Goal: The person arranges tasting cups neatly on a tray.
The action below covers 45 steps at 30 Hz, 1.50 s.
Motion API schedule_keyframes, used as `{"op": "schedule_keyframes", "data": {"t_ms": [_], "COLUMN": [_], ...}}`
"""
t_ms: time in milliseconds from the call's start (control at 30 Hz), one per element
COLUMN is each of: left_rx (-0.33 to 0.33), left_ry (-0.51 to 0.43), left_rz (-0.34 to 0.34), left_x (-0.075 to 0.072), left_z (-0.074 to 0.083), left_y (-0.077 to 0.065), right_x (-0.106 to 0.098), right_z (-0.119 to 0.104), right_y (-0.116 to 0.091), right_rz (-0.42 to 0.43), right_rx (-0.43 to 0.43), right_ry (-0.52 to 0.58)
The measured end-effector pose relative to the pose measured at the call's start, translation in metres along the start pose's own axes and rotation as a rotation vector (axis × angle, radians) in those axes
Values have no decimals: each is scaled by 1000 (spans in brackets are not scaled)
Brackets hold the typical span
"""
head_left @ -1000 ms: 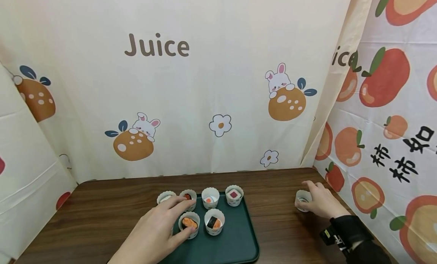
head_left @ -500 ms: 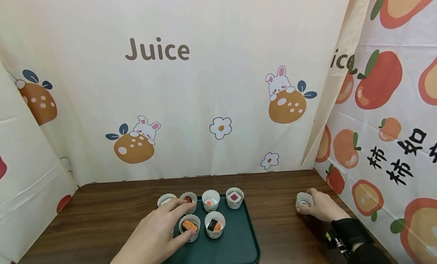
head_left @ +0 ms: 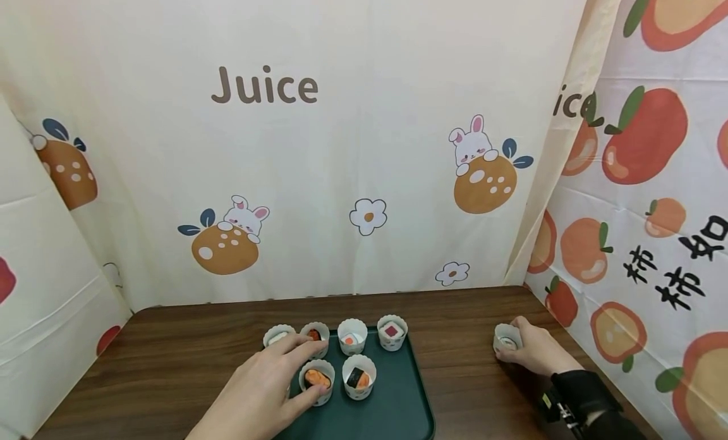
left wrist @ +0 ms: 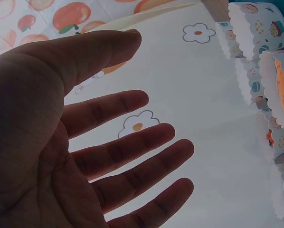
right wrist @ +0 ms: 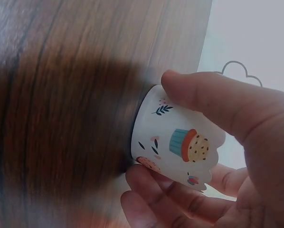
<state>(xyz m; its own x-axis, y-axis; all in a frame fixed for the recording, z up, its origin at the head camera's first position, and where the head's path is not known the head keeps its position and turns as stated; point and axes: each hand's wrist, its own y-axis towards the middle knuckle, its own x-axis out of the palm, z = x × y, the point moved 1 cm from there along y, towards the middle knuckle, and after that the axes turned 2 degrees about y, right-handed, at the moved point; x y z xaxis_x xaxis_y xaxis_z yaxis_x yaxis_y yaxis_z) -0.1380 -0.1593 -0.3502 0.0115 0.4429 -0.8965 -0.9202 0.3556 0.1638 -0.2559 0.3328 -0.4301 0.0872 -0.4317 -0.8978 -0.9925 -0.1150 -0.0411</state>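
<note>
On the right of the table my right hand (head_left: pixel 540 349) grips a white paper cupcake cup (head_left: pixel 500 336). In the right wrist view the thumb lies on one side of the cup (right wrist: pixel 173 133) and fingers curl round the other, with its base close to the wood. My left hand (head_left: pixel 264 389) hovers at the tray's left side with fingers spread, holding nothing. Its thumb and forefinger overlap a cup (head_left: pixel 325 399) with an orange-topped sushi piece (head_left: pixel 316 378) in the head view. Another cup (head_left: pixel 359 393) beside it has a black-and-orange sushi piece (head_left: pixel 357 378).
The dark green tray (head_left: pixel 395 389) bears several paper cups with sushi pieces. At its back right corner stands a cup (head_left: pixel 392 346) with a white-and-red piece. A printed curtain (head_left: pixel 352 143) hangs behind the wooden table (head_left: pixel 455 351), and another (head_left: pixel 643 288) along the right edge.
My right fingers have come down and closed round the cup on the right, which stays at about the same spot. My left hand has hardly moved. The head view has shifted slightly.
</note>
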Motion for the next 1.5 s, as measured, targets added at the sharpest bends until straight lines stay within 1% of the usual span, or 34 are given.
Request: {"op": "schedule_keyframes", "data": {"t_ms": [200,367,667,1000,1100,1333,1500], "left_rx": [9,14,22,14,3,-32,-29], "left_ry": [23,33,45,51,45,4,0], "left_rz": [15,22,32,35,22,-36,-56], "left_x": [2,3,8,10,9,8,9], "left_z": [0,-1,-1,-2,-1,-1,-1], "left_y": [-1,-1,1,2,4,8,10], "right_x": [3,3,0,-2,-3,-7,-8], "right_z": [-1,-7,-24,-51,-58,-75,-86], "right_y": [0,-1,-7,-16,-21,-33,-38], "right_rz": [13,12,13,33,33,37,21], "right_rx": [-17,-25,-53,-79,-92,-136,-163], "right_ry": [7,16,37,88,107,147,167]}}
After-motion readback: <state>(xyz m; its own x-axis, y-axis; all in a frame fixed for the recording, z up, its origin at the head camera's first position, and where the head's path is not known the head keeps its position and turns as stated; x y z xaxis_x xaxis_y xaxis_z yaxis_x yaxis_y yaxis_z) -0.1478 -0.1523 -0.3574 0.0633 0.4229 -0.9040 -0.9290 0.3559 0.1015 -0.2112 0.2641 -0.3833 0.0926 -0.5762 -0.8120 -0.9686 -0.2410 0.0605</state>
